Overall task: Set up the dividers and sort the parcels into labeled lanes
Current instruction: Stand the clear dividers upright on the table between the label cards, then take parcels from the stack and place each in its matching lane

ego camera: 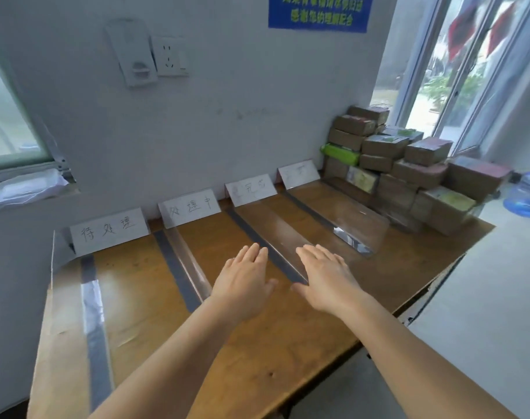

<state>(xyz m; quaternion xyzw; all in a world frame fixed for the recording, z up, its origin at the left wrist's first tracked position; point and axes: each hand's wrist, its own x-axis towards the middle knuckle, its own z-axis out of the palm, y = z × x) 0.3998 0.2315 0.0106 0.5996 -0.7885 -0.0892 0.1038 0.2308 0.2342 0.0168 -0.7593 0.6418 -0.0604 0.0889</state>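
Observation:
My left hand [245, 281] and my right hand [325, 278] hover flat, fingers straight, over the wooden table [257, 343], on either side of a clear acrylic divider [276, 234] standing on a grey tape strip [265, 247]. Neither hand holds anything. More clear dividers stand at the left edge [52, 261], over the left tape [91, 309], in the middle left [191, 267] and at the right [351, 222]. Several white lane labels lean against the wall, the leftmost [109, 231] handwritten. A stack of brown parcels [409, 173] fills the far right corner.
A blue water bottle [526, 195] sits on the white sill right of the parcels. A socket [170, 55] and a white wall unit [132, 51] hang above the table. A white bag [22, 186] lies on the left window ledge. The table's front edge runs diagonally at right.

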